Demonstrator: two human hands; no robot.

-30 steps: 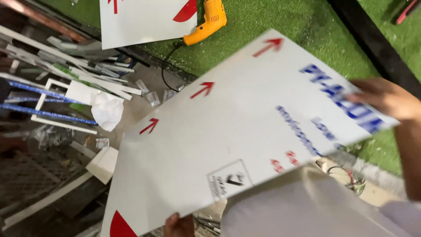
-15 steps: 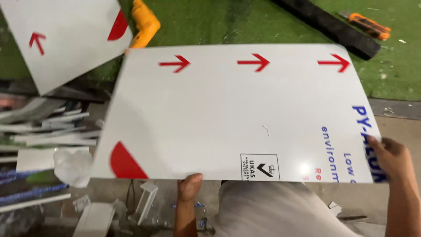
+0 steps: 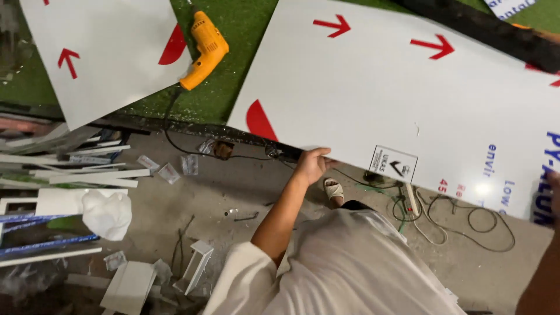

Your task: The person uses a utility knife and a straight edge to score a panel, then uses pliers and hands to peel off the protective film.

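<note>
I hold a large white panel (image 3: 402, 99) with red arrows, a red half-circle and blue print, tilted above the floor. My left hand (image 3: 312, 165) grips its near edge from below, close to a small black-and-white square mark. My right hand (image 3: 554, 189) clasps the panel's right end at the frame edge, mostly cut off. A second white panel (image 3: 105, 55) with a red arrow lies on green turf at the upper left. A yellow power drill (image 3: 204, 49) rests on the turf between the two panels.
White strips and profile offcuts (image 3: 76, 175) are piled at the left, with a crumpled white bag (image 3: 108, 214). Cables (image 3: 443, 216) coil on the concrete floor at the right. A long black bar (image 3: 496, 35) lies at the top right. Small scraps litter the floor.
The panel has swung up and to the right, away from me. The view has dropped, showing more floor and my body. Both hands keep their hold.
</note>
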